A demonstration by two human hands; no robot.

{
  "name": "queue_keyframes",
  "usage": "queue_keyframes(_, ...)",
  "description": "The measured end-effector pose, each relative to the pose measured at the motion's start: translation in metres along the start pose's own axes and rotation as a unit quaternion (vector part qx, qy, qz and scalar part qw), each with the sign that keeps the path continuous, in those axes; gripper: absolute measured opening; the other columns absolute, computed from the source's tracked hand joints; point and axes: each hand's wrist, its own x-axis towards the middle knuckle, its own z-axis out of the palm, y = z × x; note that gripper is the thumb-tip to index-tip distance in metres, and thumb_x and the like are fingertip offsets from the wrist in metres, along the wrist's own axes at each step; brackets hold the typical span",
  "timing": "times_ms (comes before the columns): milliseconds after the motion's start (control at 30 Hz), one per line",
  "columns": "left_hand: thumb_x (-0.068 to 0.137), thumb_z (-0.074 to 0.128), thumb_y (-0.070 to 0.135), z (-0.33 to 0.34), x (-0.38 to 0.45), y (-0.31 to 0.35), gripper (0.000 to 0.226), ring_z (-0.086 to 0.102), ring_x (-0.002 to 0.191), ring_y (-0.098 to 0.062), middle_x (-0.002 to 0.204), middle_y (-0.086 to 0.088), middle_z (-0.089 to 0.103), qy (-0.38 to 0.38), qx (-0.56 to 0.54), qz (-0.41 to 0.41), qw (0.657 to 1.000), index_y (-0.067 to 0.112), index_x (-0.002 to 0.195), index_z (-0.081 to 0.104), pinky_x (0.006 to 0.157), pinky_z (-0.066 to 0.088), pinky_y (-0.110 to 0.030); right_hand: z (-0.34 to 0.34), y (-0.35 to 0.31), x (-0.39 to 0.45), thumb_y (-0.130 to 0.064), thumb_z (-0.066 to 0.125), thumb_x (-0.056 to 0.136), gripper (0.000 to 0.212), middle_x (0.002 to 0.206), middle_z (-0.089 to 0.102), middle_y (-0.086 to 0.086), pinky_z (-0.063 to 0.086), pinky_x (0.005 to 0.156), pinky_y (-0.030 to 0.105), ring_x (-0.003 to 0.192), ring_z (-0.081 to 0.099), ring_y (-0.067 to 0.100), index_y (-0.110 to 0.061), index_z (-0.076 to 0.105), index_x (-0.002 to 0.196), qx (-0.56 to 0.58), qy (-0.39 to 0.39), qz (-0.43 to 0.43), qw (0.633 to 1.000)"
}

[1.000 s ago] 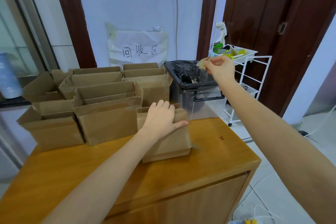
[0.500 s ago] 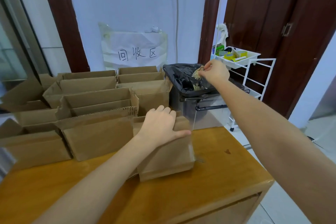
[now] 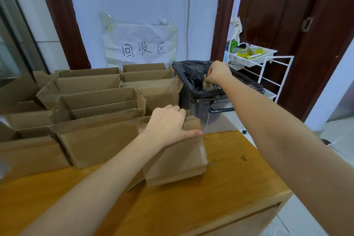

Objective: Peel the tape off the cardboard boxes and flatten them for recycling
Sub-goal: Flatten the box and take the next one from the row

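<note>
A person stands at a wooden counter (image 3: 229, 188), seen from their own eye level looking down over both bare forearms. The left hand (image 3: 168, 124) grips the top edge of a small upright box (image 3: 176, 161) at the counter's right end, fingers curled over the far side and thumb along the near face. A strip of clear tape seems to remain on the box's right edge, though it is hard to make out.

The right hand (image 3: 218, 73) reaches out past the counter, over a bin (image 3: 195, 74) lined with a black bag. Its fingertips pinch a crumpled wad of tape (image 3: 207, 84) that hangs just inside the bin's mouth.

Left of the held box, more boxes (image 3: 99, 132) stand packed together in rows with their flaps open, none flattened yet. On the wall behind them is a paper sign (image 3: 141, 44) with handwritten characters. A white wire cart (image 3: 254, 57) stands right of the bin, holding yellow rolls.

The step in hand looks like dropping the peeled tape. To do it well, the fingers should open while the wad is well below the rim. Tape clings to skin, so a small rub of thumb against finger may be needed to shake it loose. The left hand should keep the box steady so it is ready for the next strip.
</note>
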Motion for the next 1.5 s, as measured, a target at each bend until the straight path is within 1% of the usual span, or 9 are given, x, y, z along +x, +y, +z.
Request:
queue_keyframes(200,0.079,0.031,0.082,0.001,-0.004,0.000,0.075,0.055,0.091,-0.015,0.100,0.001,0.060,0.002,0.004,0.011,1.000,0.017,0.106,0.058,0.061,0.036,-0.026,0.001,0.004,-0.006,-0.005,0.060,0.081,0.015,0.091,0.065,0.015,0.054,0.073,0.036,0.085,0.063,0.031,-0.003,0.068,0.094,-0.031,-0.017,-0.005,0.999)
queue_keyframes(367,0.078,0.031,0.082,-0.002,-0.012,-0.001,0.074,0.054,0.091,-0.015,0.099,0.001,0.059,0.002,-0.002,0.011,1.000,0.017,0.102,0.057,0.061,0.038,-0.027,-0.015,-0.003,-0.021,-0.015,0.049,0.090,0.020,0.077,0.061,0.009,0.041,0.061,0.030,0.073,0.058,0.029,-0.010,0.066,0.081,-0.006,0.081,-0.034,0.996)
queue_keyframes(567,0.078,0.032,0.082,-0.013,-0.028,0.001,0.073,0.054,0.092,-0.015,0.099,0.001,0.059,0.005,-0.005,0.005,1.000,0.017,0.101,0.057,0.063,0.042,-0.028,-0.041,-0.028,-0.079,-0.021,0.052,0.087,0.019,0.081,0.066,-0.006,0.048,0.074,0.030,0.087,0.062,0.019,-0.021,0.070,0.093,0.091,0.125,-0.102,0.983)
queue_keyframes(867,0.077,0.034,0.083,-0.035,-0.077,-0.004,0.074,0.057,0.092,-0.018,0.098,-0.001,0.062,0.023,-0.007,-0.012,1.000,0.016,0.098,0.058,0.061,0.038,-0.030,-0.032,-0.047,-0.209,-0.020,0.059,0.088,0.012,0.087,0.068,-0.007,0.051,0.076,0.029,0.080,0.061,0.009,-0.021,0.070,0.092,0.129,0.012,-0.309,0.942)
queue_keyframes(1033,0.076,0.035,0.083,-0.050,-0.113,-0.011,0.075,0.057,0.094,-0.015,0.102,0.002,0.062,0.038,-0.049,-0.058,0.996,0.018,0.103,0.059,0.071,0.049,-0.030,-0.018,-0.048,-0.250,-0.030,0.056,0.094,0.029,0.114,0.063,-0.004,0.044,0.077,0.015,0.098,0.058,0.009,-0.021,0.060,0.122,0.236,-0.093,-0.209,0.944)
queue_keyframes(1133,0.074,0.037,0.084,-0.057,-0.132,-0.011,0.074,0.054,0.093,-0.012,0.103,0.004,0.061,0.061,-0.078,-0.075,0.992,0.020,0.104,0.058,0.073,0.050,-0.029,-0.009,-0.044,-0.275,-0.046,0.048,0.095,0.046,0.135,0.051,-0.005,0.043,0.102,0.031,0.121,0.049,0.011,-0.025,0.046,0.137,0.345,-0.220,-0.135,0.902)
queue_keyframes(1200,0.075,0.039,0.083,-0.060,-0.144,-0.009,0.073,0.053,0.093,-0.011,0.104,0.005,0.059,0.073,-0.077,-0.071,0.992,0.020,0.106,0.056,0.072,0.047,-0.025,-0.004,-0.042,-0.292,-0.055,0.047,0.090,0.058,0.142,0.045,-0.006,0.043,0.104,0.036,0.126,0.047,0.012,-0.031,0.037,0.142,0.397,-0.275,-0.134,0.866)
queue_keyframes(1333,0.079,0.045,0.075,-0.063,-0.162,-0.007,0.068,0.053,0.095,-0.013,0.107,0.001,0.058,0.102,-0.068,-0.073,0.990,0.016,0.110,0.055,0.072,0.039,-0.022,-0.001,-0.047,-0.312,-0.037,0.064,0.084,0.080,0.136,0.039,-0.004,0.043,0.092,0.015,0.125,0.043,0.011,-0.029,0.019,0.150,0.398,-0.267,-0.188,0.857)
queue_keyframes(1500,0.078,0.055,0.070,-0.071,-0.182,-0.017,0.077,0.044,0.113,-0.010,0.128,0.006,0.049,-0.015,-0.165,-0.035,0.986,0.021,0.136,0.043,0.090,0.030,-0.022,0.006,-0.052,-0.322,-0.032,0.077,0.075,0.084,0.133,0.045,-0.005,0.046,0.095,0.023,0.117,0.049,0.008,-0.033,0.029,0.143,0.415,-0.242,-0.185,0.857)
